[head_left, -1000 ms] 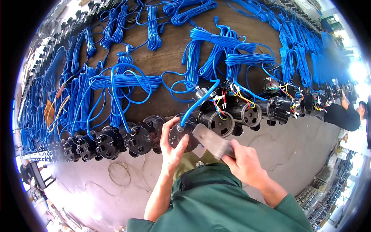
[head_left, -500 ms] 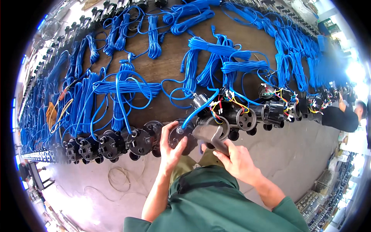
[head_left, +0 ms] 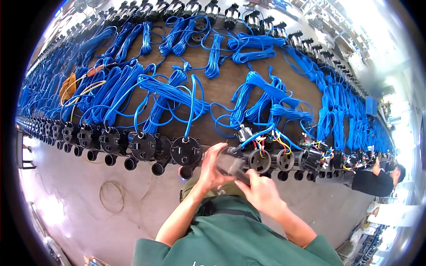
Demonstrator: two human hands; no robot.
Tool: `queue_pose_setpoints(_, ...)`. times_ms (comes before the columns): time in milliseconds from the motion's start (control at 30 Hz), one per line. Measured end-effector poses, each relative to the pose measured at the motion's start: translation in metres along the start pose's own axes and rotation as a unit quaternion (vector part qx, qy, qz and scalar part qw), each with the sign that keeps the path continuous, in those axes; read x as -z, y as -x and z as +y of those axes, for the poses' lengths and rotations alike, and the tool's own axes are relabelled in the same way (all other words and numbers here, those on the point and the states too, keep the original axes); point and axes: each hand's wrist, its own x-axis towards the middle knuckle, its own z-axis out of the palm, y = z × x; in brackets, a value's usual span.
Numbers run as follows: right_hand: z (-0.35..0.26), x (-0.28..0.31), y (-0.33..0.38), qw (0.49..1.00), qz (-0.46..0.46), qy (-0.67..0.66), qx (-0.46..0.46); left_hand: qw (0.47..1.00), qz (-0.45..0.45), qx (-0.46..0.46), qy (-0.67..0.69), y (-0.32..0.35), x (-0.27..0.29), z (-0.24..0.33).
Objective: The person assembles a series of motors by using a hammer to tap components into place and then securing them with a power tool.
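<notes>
In my right hand (head_left: pixel 265 195) is the handle of a mallet, and its grey head (head_left: pixel 231 166) is smeared by motion over a black round motor cap. My left hand (head_left: pixel 212 170) curls round the left side of that cap, with fingers above and thumb below. Most of the cap hides behind the hand and the mallet. A blue cable (head_left: pixel 257 134) runs into its top. Just left stands another black capped motor (head_left: pixel 186 151) with a blue cable rising from it. On the right, open motor housings (head_left: pixel 259 161) show red, yellow and white wires.
Coiled blue cables (head_left: pixel 173 95) cover much of the brown table (head_left: pixel 206 104). A row of black motors (head_left: pixel 88 136) lines its near edge, another the far edge. Orange-handled tool (head_left: pixel 95 71) lies left. A person in black (head_left: pixel 373 182) works at the far right. A loose hose (head_left: pixel 112 197) lies on the floor.
The view has swung, so the table appears shifted right. My left hand stays at the same cap. The mallet head, clearer before, is now blurred and nearer the left hand.
</notes>
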Motion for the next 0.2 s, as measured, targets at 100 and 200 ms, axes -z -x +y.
queue_pose_setpoints(100,0.002,0.012,-0.005,0.997,-0.022,-0.073,-0.010,1.000,0.013,-0.004,-0.017,-0.003,-0.004,-0.004)
queue_pose_setpoints(200,-0.012,0.050,0.017,0.973,-0.017,-0.227,-0.028,1.000,0.024,0.015,-0.013,0.001,-0.003,0.001)
